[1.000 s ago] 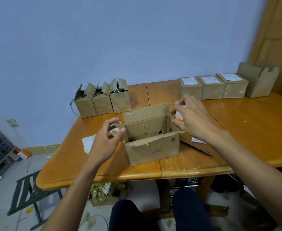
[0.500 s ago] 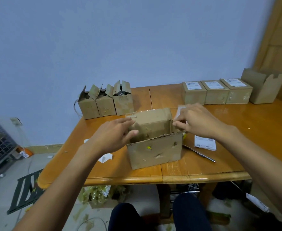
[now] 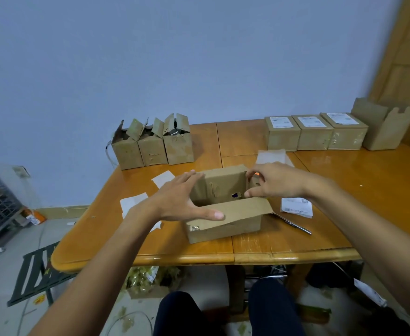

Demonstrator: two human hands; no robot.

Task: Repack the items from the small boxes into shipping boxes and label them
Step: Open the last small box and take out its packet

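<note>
- Brown cardboard box sits open near the middle of the table's front edge.
- Over it the left hand lies flat with its fingers straight and spread. Its thumb presses the near flap and its fingertips touch the far flap.
- At the box's right end, the right hand curls thumb and fingers round the end flap.
- Shiny orange wood makes the table, which stands against a blue wall.
- Three open small boxes stand at the back edge on the left, and three shut labelled boxes on the right. One pen lies just right of the box.

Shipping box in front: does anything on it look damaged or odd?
Yes. The shipping box looks worn: small holes and tears mark its far inner wall, and the near flap has a ragged edge with a tape scrap.
</note>
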